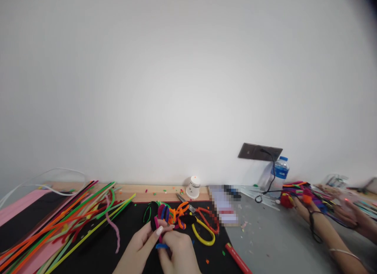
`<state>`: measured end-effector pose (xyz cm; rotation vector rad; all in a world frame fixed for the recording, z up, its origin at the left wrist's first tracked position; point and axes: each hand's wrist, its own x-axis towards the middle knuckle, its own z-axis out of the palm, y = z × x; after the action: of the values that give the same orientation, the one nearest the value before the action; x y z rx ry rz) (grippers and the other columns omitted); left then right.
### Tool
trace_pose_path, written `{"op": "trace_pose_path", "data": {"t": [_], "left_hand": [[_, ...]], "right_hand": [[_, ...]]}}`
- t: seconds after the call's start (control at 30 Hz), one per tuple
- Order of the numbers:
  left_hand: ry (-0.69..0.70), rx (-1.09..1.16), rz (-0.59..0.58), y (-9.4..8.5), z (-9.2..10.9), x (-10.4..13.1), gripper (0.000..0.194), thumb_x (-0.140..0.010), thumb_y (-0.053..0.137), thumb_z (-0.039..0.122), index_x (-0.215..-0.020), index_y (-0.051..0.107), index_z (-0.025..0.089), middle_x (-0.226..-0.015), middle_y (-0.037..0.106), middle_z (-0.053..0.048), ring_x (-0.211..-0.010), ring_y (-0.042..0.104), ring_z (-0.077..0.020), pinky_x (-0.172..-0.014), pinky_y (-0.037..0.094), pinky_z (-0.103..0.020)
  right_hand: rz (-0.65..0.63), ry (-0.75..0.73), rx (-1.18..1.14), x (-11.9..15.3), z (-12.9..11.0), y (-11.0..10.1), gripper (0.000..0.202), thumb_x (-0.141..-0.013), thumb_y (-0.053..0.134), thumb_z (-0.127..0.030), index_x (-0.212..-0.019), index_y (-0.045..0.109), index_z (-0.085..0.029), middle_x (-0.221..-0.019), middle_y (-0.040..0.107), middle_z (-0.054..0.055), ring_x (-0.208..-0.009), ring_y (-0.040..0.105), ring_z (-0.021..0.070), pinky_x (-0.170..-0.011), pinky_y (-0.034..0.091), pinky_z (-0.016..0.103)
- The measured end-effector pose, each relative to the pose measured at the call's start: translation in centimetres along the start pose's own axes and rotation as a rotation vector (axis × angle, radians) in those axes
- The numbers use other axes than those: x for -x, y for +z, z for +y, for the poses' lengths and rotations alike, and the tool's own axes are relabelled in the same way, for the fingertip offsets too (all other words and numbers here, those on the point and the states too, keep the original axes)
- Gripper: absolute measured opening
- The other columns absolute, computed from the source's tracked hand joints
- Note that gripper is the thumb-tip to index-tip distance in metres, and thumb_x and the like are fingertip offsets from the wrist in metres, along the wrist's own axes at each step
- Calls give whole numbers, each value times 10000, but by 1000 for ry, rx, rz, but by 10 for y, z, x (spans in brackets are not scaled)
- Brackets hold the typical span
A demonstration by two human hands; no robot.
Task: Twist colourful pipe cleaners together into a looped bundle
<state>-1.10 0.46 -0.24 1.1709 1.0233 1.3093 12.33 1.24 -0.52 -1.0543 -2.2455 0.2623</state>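
My left hand point(143, 242) is closed with thumb and finger pinching a magenta pipe cleaner point(157, 223). Pressed up against it, my right hand point(179, 246) has its fingers curled in, and a short blue pipe cleaner point(161, 246) pokes out beside them. The fingers partly hide both pieces. Just beyond the hands on the black mat point(129, 227) lie bent orange pipe cleaners point(182, 209) and a green pipe-cleaner loop point(147, 212). To their right are yellow-handled scissors point(205, 236) and red-handled pliers point(217, 223).
Long colourful pipe cleaners point(70, 223) spread over the left side. A white paper cup point(193, 187) stands near the wall, and a red tube-like stick point(238, 259) lies at front right. Further right are a water bottle point(279, 173) and another person's arms point(324, 228).
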Motion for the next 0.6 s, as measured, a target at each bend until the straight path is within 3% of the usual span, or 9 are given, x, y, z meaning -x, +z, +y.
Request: {"op": "trace_pose_path", "data": {"t": [0.2,0.4,0.47,0.6], "left_hand": [[-12,28,9,5,-5,2,255,-771,553,380,-919,642,194,-896,715,-40,-918,611,-233,-898,428,-347],[-27,96,190,-3,-8,0,236,-762,560,408,-813,595,180,-739,671,-14,-816,606,-220,-806,454,-331],[-15,173,245,-8,-7,-3,238,-743,581,423,-763,570,186,-642,618,17,-717,590,-193,-730,463,-304],[-19,296,253,-10,-10,-11,298,-652,669,450,-711,545,185,-562,495,65,-519,461,-104,-516,393,-215]], "right_hand": [[-1,51,-3,-1,0,2,129,-629,482,-61,-571,505,-174,-562,584,3,-517,538,129,-486,312,190],[-68,187,-86,-2,-1,0,64,-672,603,-144,-619,594,-178,-599,606,7,-558,562,150,-539,385,203],[-33,223,-110,-3,1,-2,44,-695,599,-157,-718,627,-183,-641,608,16,-592,564,161,-568,412,222],[99,171,-222,-4,7,-6,327,-806,420,-101,-1091,562,-174,-913,606,88,-833,570,182,-752,446,274]]}}
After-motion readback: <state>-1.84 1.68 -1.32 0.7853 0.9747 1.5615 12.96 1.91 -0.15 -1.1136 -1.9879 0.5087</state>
